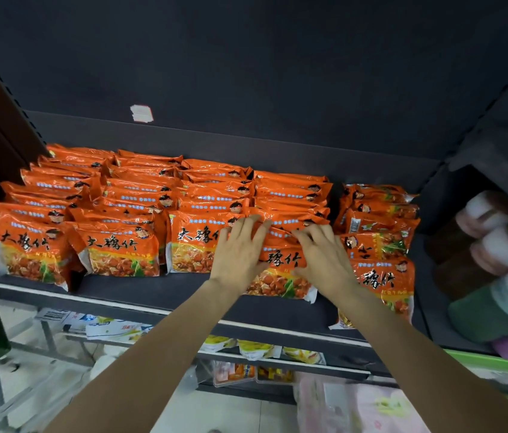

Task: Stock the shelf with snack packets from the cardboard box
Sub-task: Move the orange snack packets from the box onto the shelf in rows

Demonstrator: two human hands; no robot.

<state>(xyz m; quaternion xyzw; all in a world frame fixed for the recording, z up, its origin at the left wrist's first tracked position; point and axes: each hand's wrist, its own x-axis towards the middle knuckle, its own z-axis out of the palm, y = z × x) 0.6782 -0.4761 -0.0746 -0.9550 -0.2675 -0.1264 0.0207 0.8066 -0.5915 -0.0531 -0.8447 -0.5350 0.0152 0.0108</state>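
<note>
Several rows of orange snack packets point(115, 245) stand upright on a dark shelf point(140, 295). Both my hands rest on the front packet point(280, 276) of the fourth row from the left. My left hand point(238, 248) lies flat on its upper left part with fingers spread. My right hand point(324, 254) presses its upper right part, fingers slightly bent over the top edge. A further row of orange packets point(380, 242) stands to the right. The cardboard box is not in view.
A white label point(141, 114) sticks to the dark back panel. At the right, bottles with white caps point(502, 245) fill the neighbouring shelf. Lower shelves hold yellow packets point(258, 348) and white packets point(106, 326). Pink bags point(365, 404) lie below.
</note>
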